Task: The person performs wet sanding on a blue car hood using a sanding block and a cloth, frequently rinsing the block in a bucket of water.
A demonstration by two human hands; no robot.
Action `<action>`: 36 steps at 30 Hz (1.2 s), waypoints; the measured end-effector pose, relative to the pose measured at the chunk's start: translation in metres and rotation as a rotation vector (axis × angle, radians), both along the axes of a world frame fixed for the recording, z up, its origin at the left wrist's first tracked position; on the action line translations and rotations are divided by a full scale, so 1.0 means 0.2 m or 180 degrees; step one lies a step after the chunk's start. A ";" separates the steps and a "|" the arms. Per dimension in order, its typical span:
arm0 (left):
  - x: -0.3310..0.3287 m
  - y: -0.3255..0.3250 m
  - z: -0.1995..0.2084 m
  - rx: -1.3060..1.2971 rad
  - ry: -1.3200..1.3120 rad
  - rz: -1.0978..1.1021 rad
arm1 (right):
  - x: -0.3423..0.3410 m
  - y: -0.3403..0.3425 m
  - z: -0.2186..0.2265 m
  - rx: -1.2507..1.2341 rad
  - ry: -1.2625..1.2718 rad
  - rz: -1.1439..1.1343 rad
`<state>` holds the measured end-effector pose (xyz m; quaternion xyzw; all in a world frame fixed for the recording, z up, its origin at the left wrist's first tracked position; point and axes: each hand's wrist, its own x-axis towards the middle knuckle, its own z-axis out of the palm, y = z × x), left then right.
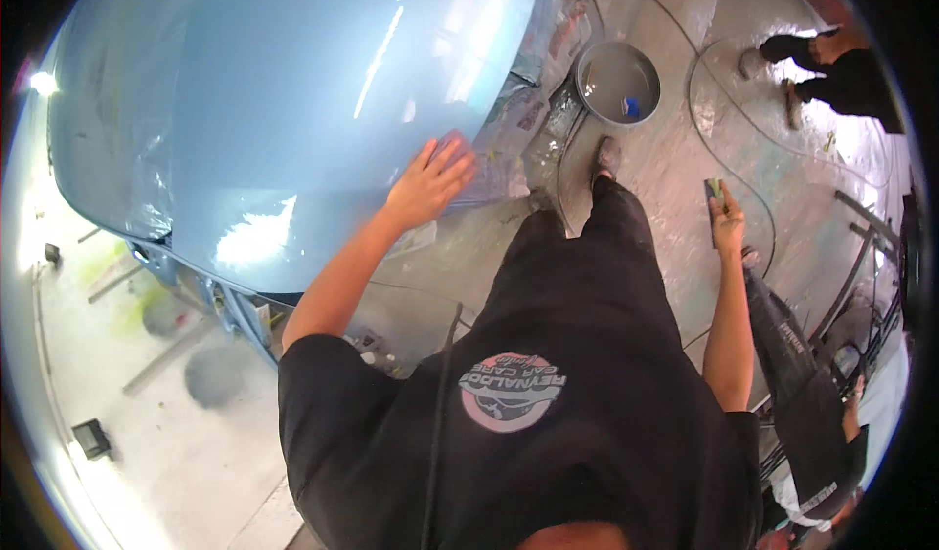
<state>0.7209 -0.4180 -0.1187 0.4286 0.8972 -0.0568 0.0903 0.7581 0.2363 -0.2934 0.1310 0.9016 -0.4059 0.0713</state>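
My left hand (pixel 430 186) lies with its fingers stretched out on the glossy light blue car panel (pixel 293 90), close to its right edge. A purplish patch shows around the fingertips; whether it is a reflection or a thin sheet, I cannot tell. Out to the right, my right hand (pixel 727 225) is closed on a flat sanding block (pixel 713 198), dark grey with a greenish side. The block is held above the floor, away from the panel.
A grey bucket (pixel 618 83) with liquid and a blue object in it stands beyond my feet. Plastic sheeting (pixel 518 125) hangs along the panel's edge. A hose (pixel 693 76) curves over the wet floor. Another person's legs (pixel 831 81) are at the upper right; black stands (pixel 861 266) are farther right.
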 end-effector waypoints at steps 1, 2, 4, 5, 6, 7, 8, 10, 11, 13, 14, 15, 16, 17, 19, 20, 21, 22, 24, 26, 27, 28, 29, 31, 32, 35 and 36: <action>0.11 -0.06 -0.02 -0.0026 0.0057 0.0037 | 0.04 -0.05 0.00 0.0084 -0.0127 0.0093; 0.21 -0.13 -0.02 0.0012 0.0137 0.0078 | 0.06 -0.09 0.03 0.0168 -0.0258 0.0185; 0.42 -0.26 -0.04 -0.0212 0.0101 0.0118 | 0.11 -0.24 0.14 0.0380 -0.0417 0.0279; 0.52 -0.31 -0.05 -0.0175 0.0159 0.0159 | 0.16 -0.29 0.19 0.0565 -0.0665 0.0303; 0.63 -0.36 -0.06 -0.0226 0.0126 0.0388 | 0.21 -0.30 0.20 0.0601 -0.0604 0.0337; 0.71 -0.40 -0.07 -0.0278 0.0100 0.0620 | 0.27 -0.30 0.15 0.0679 -0.0731 0.0378; 0.81 -0.43 -0.11 -0.0269 0.0164 0.0703 | 0.33 -0.29 0.10 0.0747 -0.0854 0.0452; 0.99 -0.49 -0.15 0.0096 0.0081 0.1195 | 0.46 -0.28 0.05 0.0868 -0.0781 0.0642; 0.92 -0.47 -0.11 0.0474 0.0143 0.1308 | 0.61 -0.11 -0.16 0.0826 -0.0596 0.0411; 1.03 -0.41 -0.04 0.1089 0.0478 0.1872 | 0.66 -0.20 -0.07 0.0655 -0.0965 0.0441; 0.96 -0.40 -0.01 0.1502 0.0780 0.1960 | 0.76 -0.09 -0.22 0.0836 -0.0524 0.0437; 0.97 -0.44 0.02 0.1428 0.0960 0.2081 | 0.73 -0.10 -0.24 0.0687 -0.0696 0.0333; 1.02 -0.47 0.03 0.1550 0.1229 0.2442 | 0.66 -0.18 -0.17 0.0606 -0.0759 0.0328; 1.06 -0.46 0.01 0.1718 0.1474 0.2766 | 0.63 -0.22 -0.11 0.0569 -0.0840 0.0277; 0.98 -0.43 -0.03 0.1800 0.1593 0.3075 | 0.59 -0.11 -0.20 0.0448 -0.0574 0.0290; 0.97 -0.44 -0.02 0.1795 0.1642 0.3382 | 0.51 -0.19 -0.17 0.0267 -0.0405 0.0310; 0.98 -0.47 -0.03 0.1774 0.1719 0.3413 | 0.42 -0.24 -0.12 0.0592 -0.0452 0.0512; 0.95 -0.49 -0.06 0.1614 0.1839 0.3281 | 0.33 -0.28 -0.06 0.0598 -0.0398 0.0518; 0.93 -0.55 -0.06 0.1455 0.1968 0.3196 | 0.17 -0.41 0.09 0.0700 -0.0191 0.0828; 0.69 -0.70 -0.02 0.1363 0.2529 0.3472 | 0.10 -0.27 0.03 0.0418 0.0397 0.0749; 0.72 -0.84 0.07 0.1177 0.2606 0.3812 | 0.03 -0.39 0.17 0.0420 0.0267 0.0867; 0.70 -1.01 0.14 0.1031 0.2660 0.4113 | -0.01 -0.52 0.34 0.0457 0.0143 0.0933; 0.66 -1.20 0.18 0.0949 0.3166 0.4203 | 0.01 -0.58 0.43 0.0493 0.0087 0.0933; 0.58 -1.56 0.34 0.0841 0.3398 0.4444 | 0.05 -0.62 0.55 0.0367 0.0404 0.1019; 0.56 -1.78 0.35 0.0708 0.3544 0.4525 | 0.09 -0.58 0.53 0.0383 0.0420 0.0921; 0.50 -2.20 0.38 0.0478 0.3660 0.4945 | 0.27 -0.52 0.46 0.0153 0.0317 0.0792; 0.41 -2.24 0.40 0.0250 0.3815 0.5304 | 0.34 -0.51 0.47 0.0180 0.0326 0.0705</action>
